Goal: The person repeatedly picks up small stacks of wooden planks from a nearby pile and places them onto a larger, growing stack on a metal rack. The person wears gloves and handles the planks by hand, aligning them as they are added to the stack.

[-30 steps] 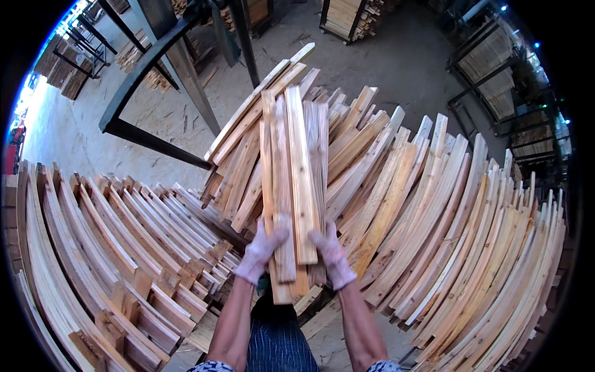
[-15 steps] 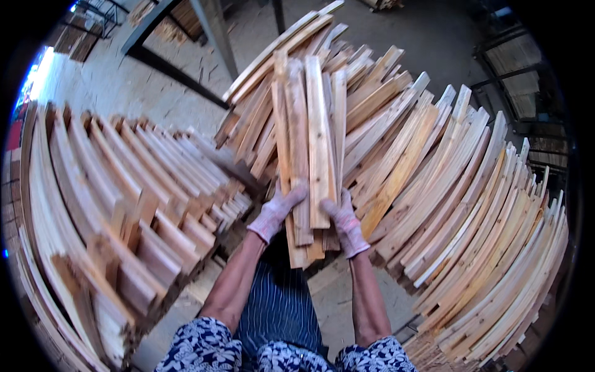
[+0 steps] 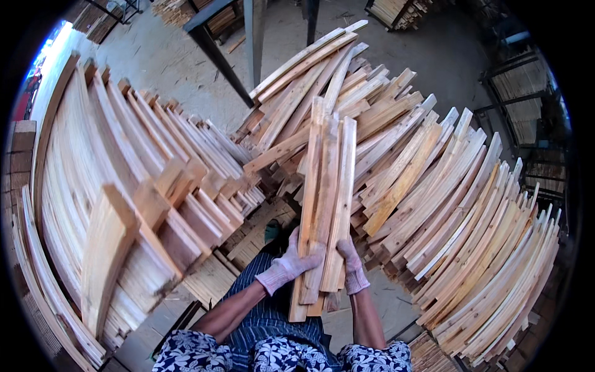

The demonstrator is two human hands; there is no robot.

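Observation:
A bundle of wooden strips [image 3: 327, 204] stands out lengthwise in front of my body, its near ends uneven. My left hand [image 3: 291, 261], in a pale glove, is closed round the bundle's left side, with its fingers over the strips. Gripping the right side is my right hand [image 3: 352, 263], gloved alike, its fingers partly hidden behind the wood. The far ends of the bundle overlap a heap of loose strips [image 3: 347, 87], which lie at mixed angles.
To the left rises a tall stack of wooden strips [image 3: 74, 167], with some short ends jutting toward me. A long row of strips [image 3: 458, 204] curves along the right. A dark metal frame [image 3: 217, 59] stands beyond the heap. Racks of wood [image 3: 524, 93] are at the far right.
The bundle has come down and nearer to my body, in both hands. My view has turned slightly, and the left stack looks closer.

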